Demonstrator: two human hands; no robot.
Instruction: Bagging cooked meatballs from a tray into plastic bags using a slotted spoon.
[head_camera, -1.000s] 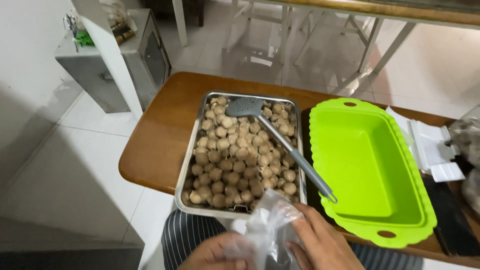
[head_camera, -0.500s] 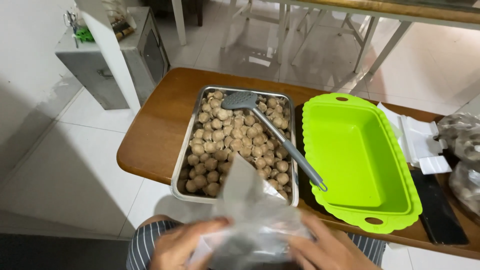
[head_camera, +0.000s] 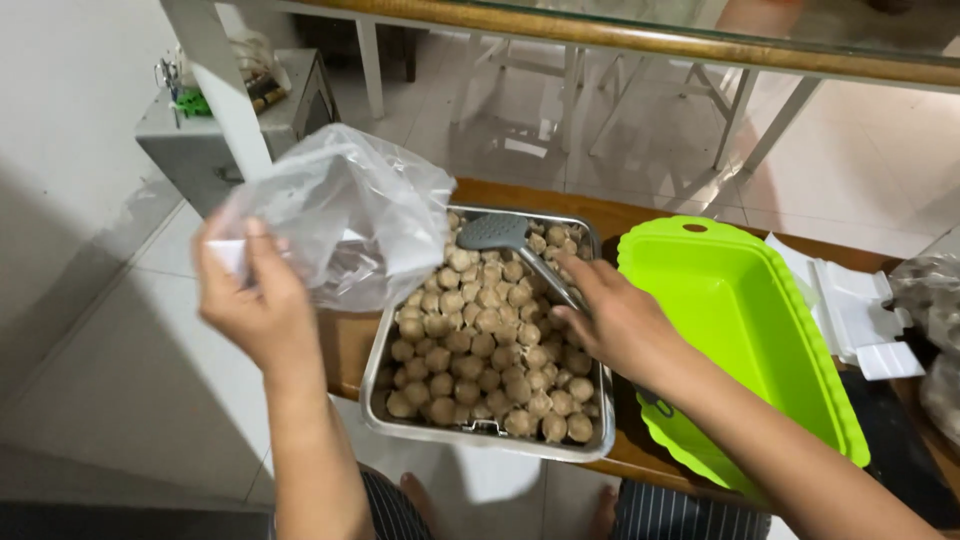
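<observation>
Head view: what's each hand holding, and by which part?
The left hand pinches a clear plastic bag at its edge. The right hand is on the grey slotted spoon's handle, mid-shaft, over the tray of meatballs; full grasp cannot be told.

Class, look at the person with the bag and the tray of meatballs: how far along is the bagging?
Done: the left hand holds the clear plastic bag up, and it looks empty. In hand: the right hand is on the handle of the grey slotted spoon lying across the metal tray. Left: the brown meatballs all sit in the tray, and the green tub is empty.
</observation>
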